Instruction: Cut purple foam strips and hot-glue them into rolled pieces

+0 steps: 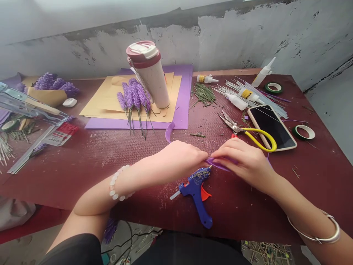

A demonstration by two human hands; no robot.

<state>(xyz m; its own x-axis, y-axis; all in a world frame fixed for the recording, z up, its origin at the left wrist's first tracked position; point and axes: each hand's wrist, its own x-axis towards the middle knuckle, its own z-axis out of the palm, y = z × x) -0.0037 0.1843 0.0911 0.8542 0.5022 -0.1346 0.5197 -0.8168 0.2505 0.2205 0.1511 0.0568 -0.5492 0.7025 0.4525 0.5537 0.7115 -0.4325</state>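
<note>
Watching remotely here, I'm seeing both hands working close together over the table [116, 147]. The left hand [187, 156] is pinching a purple strip [219, 164] at its fingertips, and the right hand [244, 159] is gripping the same strip between thumb and fingers, so it's sitting right in the gap between the two. A purple curl [170, 131] is poking out behind the left hand; I'm not able to tell if it's the same piece.

Just below, a blue glue gun [197, 197] is lying on its side, orange trigger facing right, nozzle pointing up near the strip. Past the right hand, yellow-handled scissors [234, 127] are lying with blades apart, one handle loop overlapping a phone [273, 123].

Further out, a roll of green tape [298, 134] is resting right of the phone, and a pile of green stems [204, 94] is lying near some white sticks [234, 88]. Over on the left, purple flowers [134, 96] are lying across tan paper [100, 97], with a tumbler [156, 81] standing beside them.
</note>
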